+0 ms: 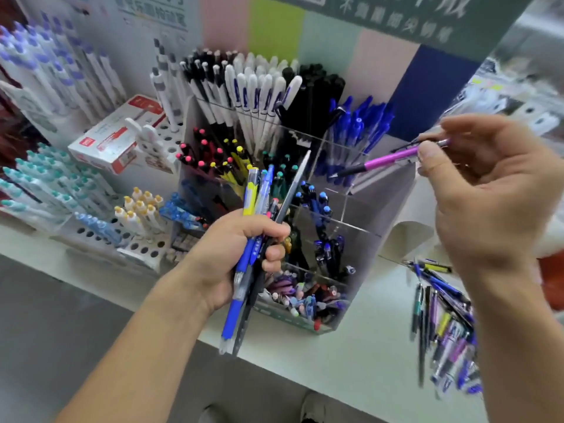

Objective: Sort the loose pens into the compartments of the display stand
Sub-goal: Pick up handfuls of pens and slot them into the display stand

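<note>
A clear tiered display stand [360, 233] stands on the counter, its compartments packed with black, white, blue and coloured pens. In front of it my left hand [235, 257] grips a bundle of pens [259, 227], among them blue, yellow and dark grey ones, held upright. Up at the right my right hand [485, 190] pinches a purple pen [387, 160] by its back end. The pen's black tip points left over the compartment of blue pens [357, 129]. A heap of loose pens [442, 328] lies on the counter at the right.
Left of the stand are white perforated racks [143, 245] with teal, yellow-tipped and blue-capped pens, and a red and white box [119, 138]. A coloured sign board [305, 41] rises behind. The counter edge [274, 364] runs diagonally; the floor and my shoes lie below.
</note>
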